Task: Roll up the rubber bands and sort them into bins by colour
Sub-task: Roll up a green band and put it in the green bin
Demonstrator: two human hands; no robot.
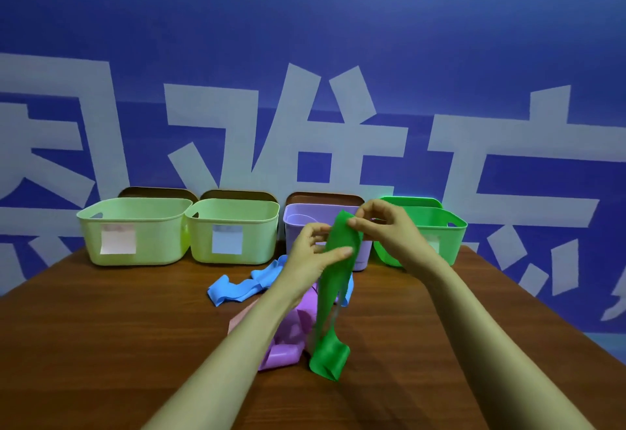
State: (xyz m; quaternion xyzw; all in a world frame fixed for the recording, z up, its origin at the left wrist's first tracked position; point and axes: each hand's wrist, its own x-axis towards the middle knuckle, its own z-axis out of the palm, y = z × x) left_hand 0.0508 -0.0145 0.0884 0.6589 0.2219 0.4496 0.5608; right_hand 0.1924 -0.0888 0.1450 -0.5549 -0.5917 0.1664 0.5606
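Green band (333, 294) is hanging upright, lower end resting near centre of the surface (101, 345); blue band (233, 289) and purple band (283, 355) are lying crumpled beside it.

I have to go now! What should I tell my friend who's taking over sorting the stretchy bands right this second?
Left hand and right hand both pinch the green band at its top end; it hangs unrolled, lower end on the table.
Blue band and purple band lie loose on the table before the bins.
Green bin stands far right, purple bin beside it.
Done: nothing visibly rolled. Left: roll the green band, bin it, then the others.
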